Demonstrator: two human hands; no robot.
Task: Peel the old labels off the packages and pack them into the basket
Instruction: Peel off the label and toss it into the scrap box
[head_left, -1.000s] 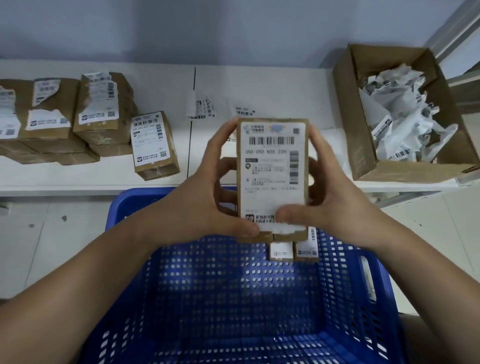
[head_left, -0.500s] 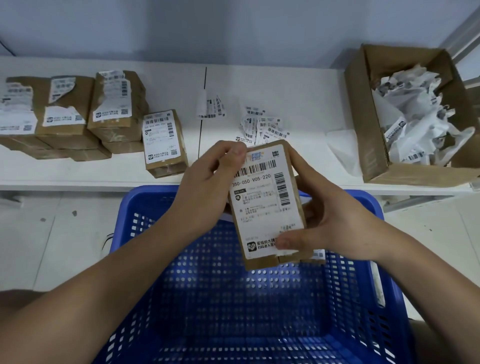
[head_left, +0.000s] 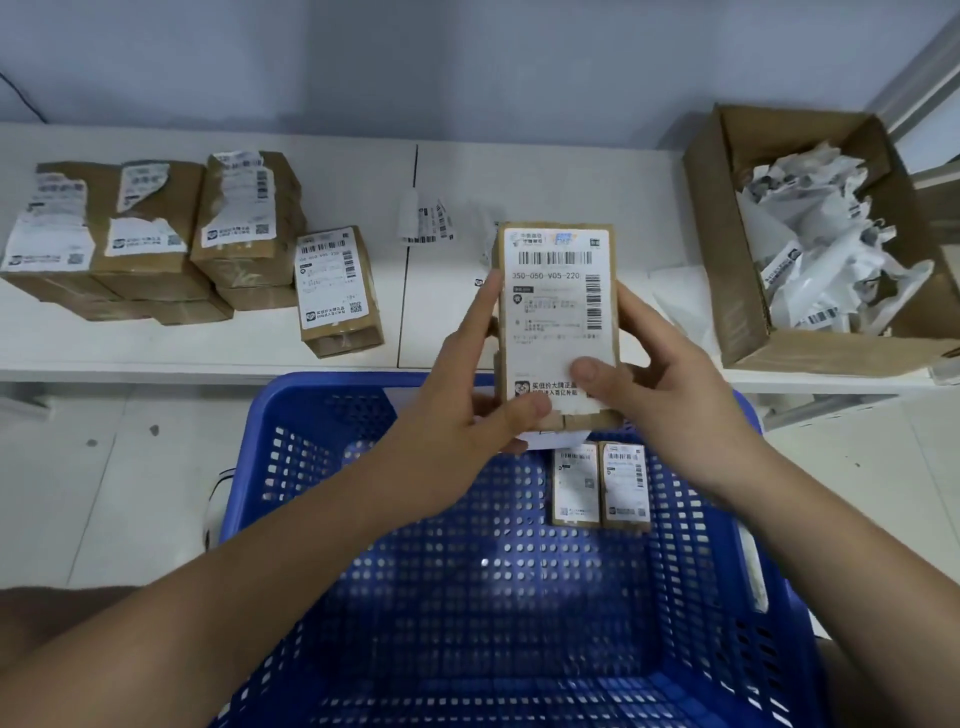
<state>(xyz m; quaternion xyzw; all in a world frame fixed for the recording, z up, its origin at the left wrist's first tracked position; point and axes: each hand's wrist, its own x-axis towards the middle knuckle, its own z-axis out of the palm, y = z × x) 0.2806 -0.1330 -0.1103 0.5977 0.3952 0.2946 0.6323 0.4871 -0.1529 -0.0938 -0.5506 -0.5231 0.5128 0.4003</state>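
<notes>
I hold a small brown cardboard package (head_left: 558, 291) upright over the far rim of the blue plastic basket (head_left: 311, 467); a white shipping label covers its face. My left hand (head_left: 467, 410) grips its left edge and lower corner, thumb at the bottom. My right hand (head_left: 654, 384) grips the right edge, thumb pressed on the lower label. Two labelled packages (head_left: 597, 486) stand side by side against the basket's far wall.
On the white shelf (head_left: 363, 343) at left lies a stack of brown packages (head_left: 156, 239) with torn labels, and one labelled package (head_left: 337, 291) beside it. Loose label scraps (head_left: 431, 223) lie mid-shelf. A cardboard box (head_left: 737, 312) of crumpled peeled labels stands at right.
The package was tilted half a second ago and now stands upright again. My left hand slid from its top corner down to the bottom left corner. The two basket packages are uncovered.
</notes>
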